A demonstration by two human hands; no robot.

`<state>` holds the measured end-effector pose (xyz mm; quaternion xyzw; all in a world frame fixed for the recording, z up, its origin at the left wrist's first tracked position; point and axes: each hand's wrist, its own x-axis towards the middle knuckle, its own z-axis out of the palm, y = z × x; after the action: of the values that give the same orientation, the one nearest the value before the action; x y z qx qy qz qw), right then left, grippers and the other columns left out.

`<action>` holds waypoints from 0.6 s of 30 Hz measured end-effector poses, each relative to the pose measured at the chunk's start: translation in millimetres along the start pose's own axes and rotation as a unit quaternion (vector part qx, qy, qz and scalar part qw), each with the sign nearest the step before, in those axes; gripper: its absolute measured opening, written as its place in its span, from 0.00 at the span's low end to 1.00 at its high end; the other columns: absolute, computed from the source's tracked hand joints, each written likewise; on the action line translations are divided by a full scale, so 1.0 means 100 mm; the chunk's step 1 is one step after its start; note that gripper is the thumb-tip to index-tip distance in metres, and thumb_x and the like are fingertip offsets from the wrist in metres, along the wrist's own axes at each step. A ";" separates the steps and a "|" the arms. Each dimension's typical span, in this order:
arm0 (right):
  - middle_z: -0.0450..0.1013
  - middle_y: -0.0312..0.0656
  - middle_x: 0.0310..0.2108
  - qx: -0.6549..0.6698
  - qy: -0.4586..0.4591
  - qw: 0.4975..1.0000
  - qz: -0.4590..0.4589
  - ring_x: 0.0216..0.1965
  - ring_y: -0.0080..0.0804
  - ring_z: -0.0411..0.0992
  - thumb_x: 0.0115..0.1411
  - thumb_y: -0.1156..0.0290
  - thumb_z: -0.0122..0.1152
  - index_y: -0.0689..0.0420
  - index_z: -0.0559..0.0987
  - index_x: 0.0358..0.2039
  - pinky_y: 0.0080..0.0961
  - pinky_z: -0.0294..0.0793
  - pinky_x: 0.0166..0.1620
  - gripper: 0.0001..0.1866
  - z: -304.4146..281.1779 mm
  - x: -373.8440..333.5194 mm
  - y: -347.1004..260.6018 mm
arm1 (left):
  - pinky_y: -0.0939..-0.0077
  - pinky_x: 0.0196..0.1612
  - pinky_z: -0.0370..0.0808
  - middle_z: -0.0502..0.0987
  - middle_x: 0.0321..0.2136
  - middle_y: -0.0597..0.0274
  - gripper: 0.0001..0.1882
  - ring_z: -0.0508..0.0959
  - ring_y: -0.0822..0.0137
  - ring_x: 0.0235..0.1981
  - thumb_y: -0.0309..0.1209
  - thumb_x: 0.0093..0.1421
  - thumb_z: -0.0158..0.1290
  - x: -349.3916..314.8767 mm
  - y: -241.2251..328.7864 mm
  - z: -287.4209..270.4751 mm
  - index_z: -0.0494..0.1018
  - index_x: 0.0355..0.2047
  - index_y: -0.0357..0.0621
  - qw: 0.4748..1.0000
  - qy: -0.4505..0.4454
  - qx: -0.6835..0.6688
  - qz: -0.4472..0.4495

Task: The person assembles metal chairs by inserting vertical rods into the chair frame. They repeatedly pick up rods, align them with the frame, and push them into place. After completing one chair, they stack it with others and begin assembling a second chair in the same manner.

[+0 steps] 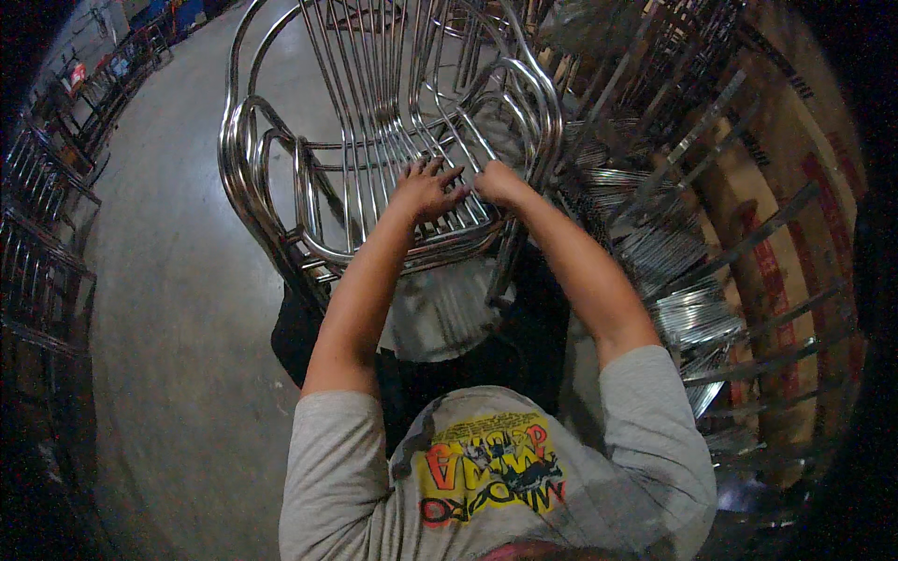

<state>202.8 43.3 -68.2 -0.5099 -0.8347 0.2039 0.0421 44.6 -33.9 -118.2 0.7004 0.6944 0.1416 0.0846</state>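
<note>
A shiny tubular metal chair (351, 192) stands in front of me, its curved armrests to either side and long slats running from back to seat. My left hand (430, 190) rests on the seat slats with its fingers spread and nothing held in them. Beside it, my right hand (500, 184) is closed in a fist over the right part of the seat. A metal rod (476, 134) runs into that fist; whether it is loose or one of the chair's slats, I cannot tell. The fist hides its lower end.
Bundles of metal rods (692, 313) lie close on my right, beside cardboard (758, 234) and upright metal bars. More metal frames (47, 252) line the far left. Grey concrete floor (168, 309) stretches along my left. A pale, round-edged surface (435, 313) shows below the chair's front edge.
</note>
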 end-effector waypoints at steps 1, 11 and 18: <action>0.75 0.66 0.38 -0.001 0.008 1.000 -0.009 0.41 0.56 0.77 0.53 0.62 0.58 0.70 0.79 0.38 0.43 0.74 0.43 0.22 0.01 0.01 0.00 | 0.45 0.69 0.40 0.53 0.68 0.55 0.38 0.47 0.45 0.69 0.69 0.59 0.36 0.01 -0.01 0.01 0.56 0.66 0.72 1.000 0.001 0.000 0.000; 0.75 0.60 0.40 0.045 0.053 0.996 -0.057 0.42 0.57 0.74 0.61 0.61 0.53 0.65 0.75 0.46 0.44 0.71 0.46 0.20 -0.11 -0.50 0.06 | 0.47 0.69 0.40 0.48 0.69 0.55 0.43 0.47 0.46 0.70 0.59 0.56 0.52 -0.02 0.00 -0.06 0.51 0.68 0.62 0.977 0.180 -0.112 0.025; 0.77 0.48 0.38 -0.220 0.029 0.967 -0.122 0.40 0.50 0.74 0.56 0.69 0.58 0.47 0.75 0.53 0.40 0.73 0.45 0.22 -0.96 -1.70 0.61 | 0.48 0.54 0.66 0.72 0.48 0.46 0.31 0.71 0.45 0.51 0.50 0.54 0.59 -0.09 0.12 -0.83 0.66 0.55 0.55 0.963 0.128 0.159 0.174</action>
<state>361.7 -51.0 19.5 -0.4064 -0.9134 -0.0066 -0.0221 30.1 -50.0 -36.6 0.7909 0.5804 0.1308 -0.1434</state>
